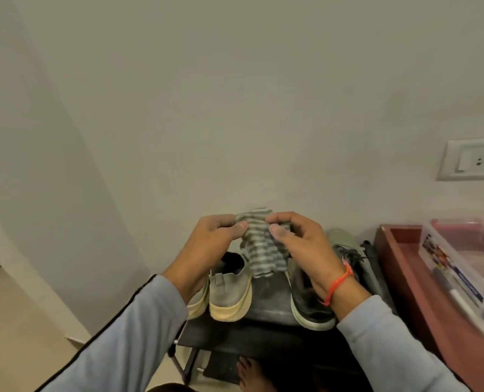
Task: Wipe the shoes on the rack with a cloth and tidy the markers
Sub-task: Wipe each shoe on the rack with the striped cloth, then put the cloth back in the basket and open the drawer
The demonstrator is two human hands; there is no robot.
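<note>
Both hands, left and right, pinch the cloth above the shoes. Folding it into a firm pad should wipe better.

My left hand and right hand meet at the lower middle of the frame, both raised with fingers curled and thumbs pressed forward in a pinch. Both forearms in pale blue sleeves rise from the bottom corners; an orange thread circles my right wrist.
</note>
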